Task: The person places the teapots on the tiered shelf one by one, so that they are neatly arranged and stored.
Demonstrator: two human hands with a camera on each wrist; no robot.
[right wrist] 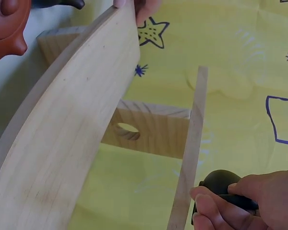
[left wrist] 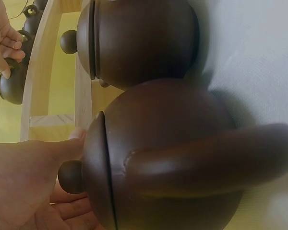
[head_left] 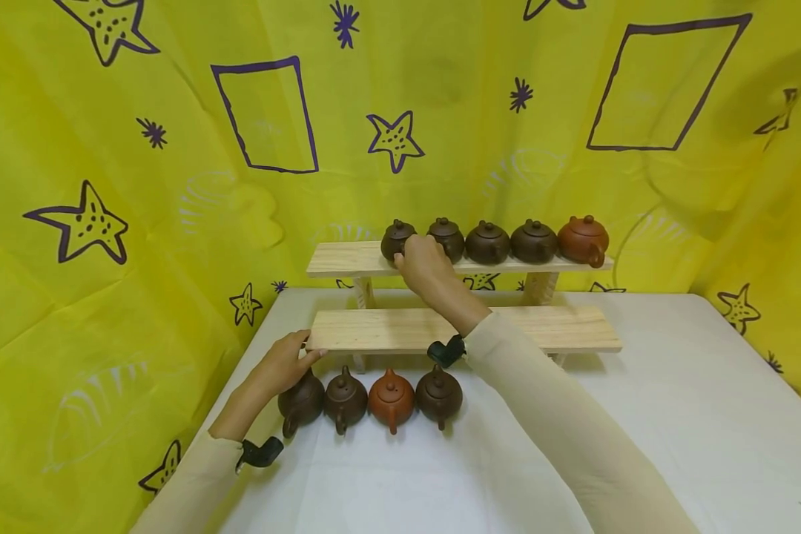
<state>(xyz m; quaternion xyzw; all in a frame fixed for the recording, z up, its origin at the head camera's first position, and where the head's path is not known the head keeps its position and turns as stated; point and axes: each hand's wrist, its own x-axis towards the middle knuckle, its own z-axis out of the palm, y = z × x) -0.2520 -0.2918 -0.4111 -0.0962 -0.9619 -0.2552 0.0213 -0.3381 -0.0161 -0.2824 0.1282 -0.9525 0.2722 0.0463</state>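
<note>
My right hand [head_left: 429,268] reaches to the upper shelf [head_left: 343,259] and grips a dark brown teapot [head_left: 395,236] at the left of the row, its thumb and fingers at the side. That teapot [right wrist: 221,182] stands at the shelf edge in the right wrist view, partly covered by the fingers. My left hand [head_left: 282,363] holds the left end of the lower wooden shelf [head_left: 374,330], with the thumb along its front edge. Just below the left hand sits another dark teapot [head_left: 300,404], which hides part of the fingers in the left wrist view.
Right of the gripped pot are three dark teapots [head_left: 487,243] and a reddish one [head_left: 582,239]. On the white table [head_left: 507,482], before the stand, more pots form a row, including a reddish-orange teapot [head_left: 391,398]. A yellow patterned curtain [head_left: 240,208] hangs behind.
</note>
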